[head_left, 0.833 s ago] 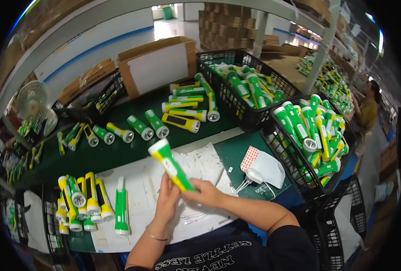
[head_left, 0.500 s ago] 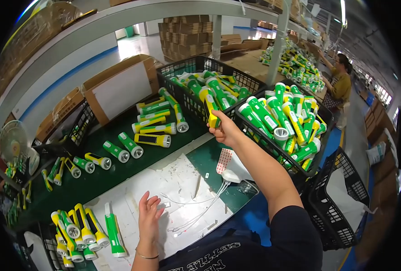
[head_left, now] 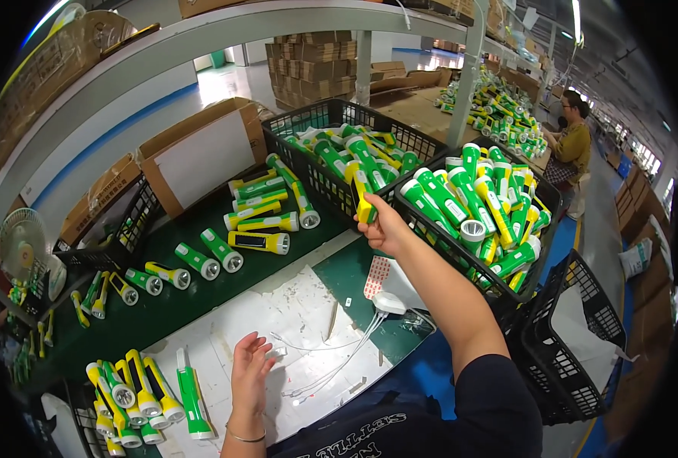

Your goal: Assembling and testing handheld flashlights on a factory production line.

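Note:
My right hand (head_left: 386, 224) is reached out in front, closed on the end of a yellow and green flashlight (head_left: 359, 188) with a dark panel on its side. That flashlight is at the near rim of the far black crate (head_left: 326, 183), which holds many similar ones. Over the white board (head_left: 224, 317) my left hand (head_left: 250, 375) is open, fingers loosely curled, with nothing in it. Close to its fingertips is a small white plug (head_left: 277, 353) on a cable. A green flashlight (head_left: 194, 401) lies to its left, beside a pile of yellow and green ones (head_left: 144, 389).
A second full black crate (head_left: 539, 267) stands at right, with another crate (head_left: 575, 351) below it. White cables run from a charger (head_left: 389, 303). More flashlights lie along the green belt (head_left: 163, 305). A co-worker (head_left: 571, 145) sits at the far right.
My right hand has moved slightly down and right with the flashlight. My left hand has hardly moved. The co-worker's raised arm has come down.

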Action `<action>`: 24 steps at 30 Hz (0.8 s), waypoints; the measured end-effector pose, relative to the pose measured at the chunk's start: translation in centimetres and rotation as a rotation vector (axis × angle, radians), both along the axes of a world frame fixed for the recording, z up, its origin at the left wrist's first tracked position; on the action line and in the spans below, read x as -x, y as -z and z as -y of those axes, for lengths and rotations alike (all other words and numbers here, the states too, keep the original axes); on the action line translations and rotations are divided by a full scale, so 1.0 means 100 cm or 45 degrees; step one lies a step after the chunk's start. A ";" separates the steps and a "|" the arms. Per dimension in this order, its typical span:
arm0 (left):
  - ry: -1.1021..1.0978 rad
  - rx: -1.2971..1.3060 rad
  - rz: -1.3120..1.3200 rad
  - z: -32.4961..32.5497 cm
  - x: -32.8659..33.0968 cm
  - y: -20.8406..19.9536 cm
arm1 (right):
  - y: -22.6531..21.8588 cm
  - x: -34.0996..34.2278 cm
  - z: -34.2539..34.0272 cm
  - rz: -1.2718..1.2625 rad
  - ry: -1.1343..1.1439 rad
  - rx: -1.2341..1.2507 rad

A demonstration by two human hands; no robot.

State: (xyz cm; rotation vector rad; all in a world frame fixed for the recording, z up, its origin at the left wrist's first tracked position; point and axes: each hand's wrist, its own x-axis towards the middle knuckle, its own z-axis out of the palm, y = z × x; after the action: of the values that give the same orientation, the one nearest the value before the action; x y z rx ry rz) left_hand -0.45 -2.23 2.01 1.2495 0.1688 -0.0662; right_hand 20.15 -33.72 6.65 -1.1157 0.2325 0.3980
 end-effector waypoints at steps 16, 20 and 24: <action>-0.055 0.025 -0.056 -0.018 0.008 0.007 | -0.011 -0.124 0.004 0.292 1.228 0.374; -0.091 0.025 -0.092 -0.018 0.005 0.007 | -0.010 -0.134 -0.026 0.101 1.614 0.422; -0.037 0.028 -0.119 -0.014 -0.006 0.009 | -0.001 -0.144 -0.006 0.045 1.208 0.041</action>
State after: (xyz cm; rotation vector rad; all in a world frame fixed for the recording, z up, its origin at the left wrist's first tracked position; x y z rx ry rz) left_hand 0.12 -0.82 1.13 1.2221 0.2668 -0.1010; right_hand 34.55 -33.12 6.79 -0.9244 0.6957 -0.4703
